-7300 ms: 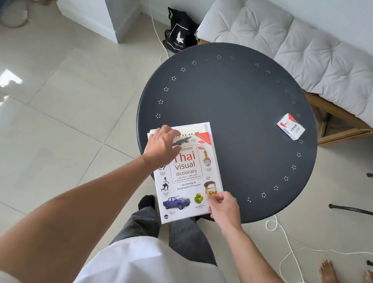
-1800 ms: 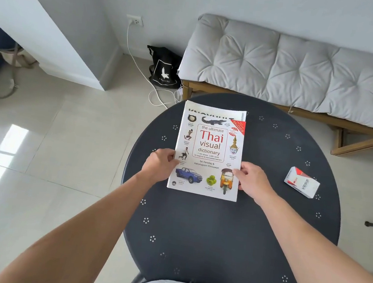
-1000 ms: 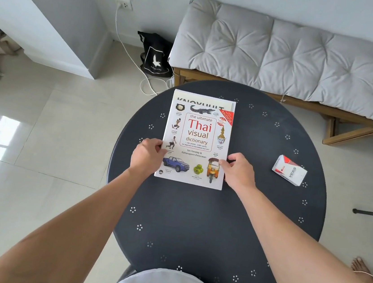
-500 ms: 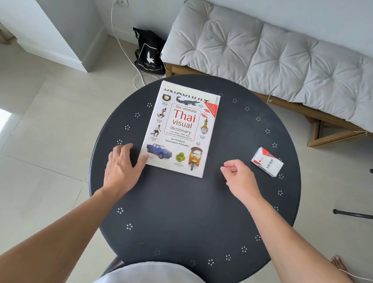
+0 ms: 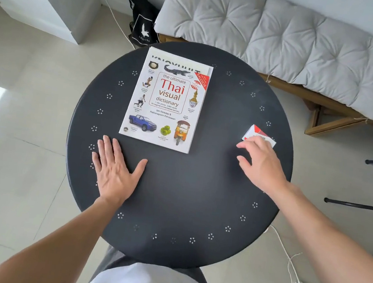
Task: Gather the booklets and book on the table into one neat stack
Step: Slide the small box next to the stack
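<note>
Book (image 5: 167, 101) lies beyond left hand (image 5: 116, 170), outside either grip.

Beneath the book (image 5: 165, 101), only a strip of a booklet (image 5: 181, 61) shows along its upper edge, its lettering cut off. At right, the right hand (image 5: 263, 162) covers the near half of a small red-and-white box (image 5: 257, 133); its print is blurred. The cushioned bench (image 5: 287, 41) runs off the right edge.

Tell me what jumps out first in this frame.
The Thai visual dictionary lies face up on the far-left part of the round black table, a booklet's edge showing beneath its top. The left hand rests flat on the table just below it, while the right hand reaches over a small red-and-white box at the right edge.
</note>
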